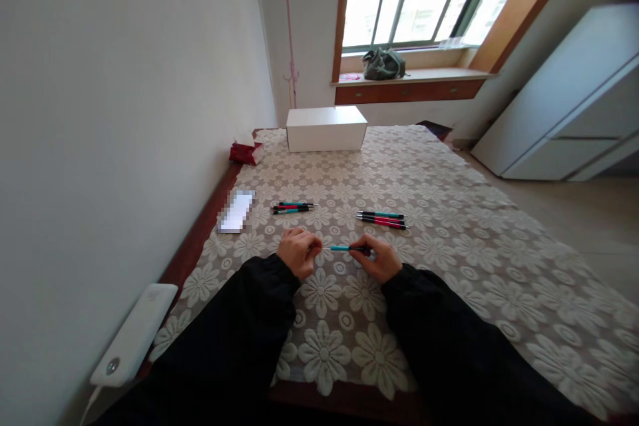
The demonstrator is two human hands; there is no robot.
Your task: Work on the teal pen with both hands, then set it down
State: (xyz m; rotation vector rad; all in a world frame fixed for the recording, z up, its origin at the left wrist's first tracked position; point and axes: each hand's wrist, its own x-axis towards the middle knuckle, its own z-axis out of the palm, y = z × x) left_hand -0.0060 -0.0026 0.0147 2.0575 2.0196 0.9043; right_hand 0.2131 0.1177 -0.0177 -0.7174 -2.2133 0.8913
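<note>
Toward the near side of the table, in the head view, a teal-and-black pen (341,248) is pinched between the thumb and fingers of the right hand (378,258). That hand's grip is drawn tight around the dark part, while the teal end sticks out leftward, pointing at the left hand (300,253) across a small gap. Whether the pen touches the lace tablecloth (324,353) cannot be told. The left hand is curled, thumb and fingertips nearly together; whether something small sits between them is too hard to make out.

Just beyond the left hand lies the left pen group (293,208), teal, red and black, side by side. Just beyond the right hand lies the right pen group (382,219), one teal and the others red, with a stretch of cloth between the two groups.

Farther left, near the table's left edge, is a phone (237,212) with its screen blurred; past it a red packet (245,153) sits close to the wall (124,113). A white box (325,136) stands at the far edge. The near edge runs below both forearms. The widest room for moving spreads right of the right hand, where patterned cloth reaches to the slanting right edge.
</note>
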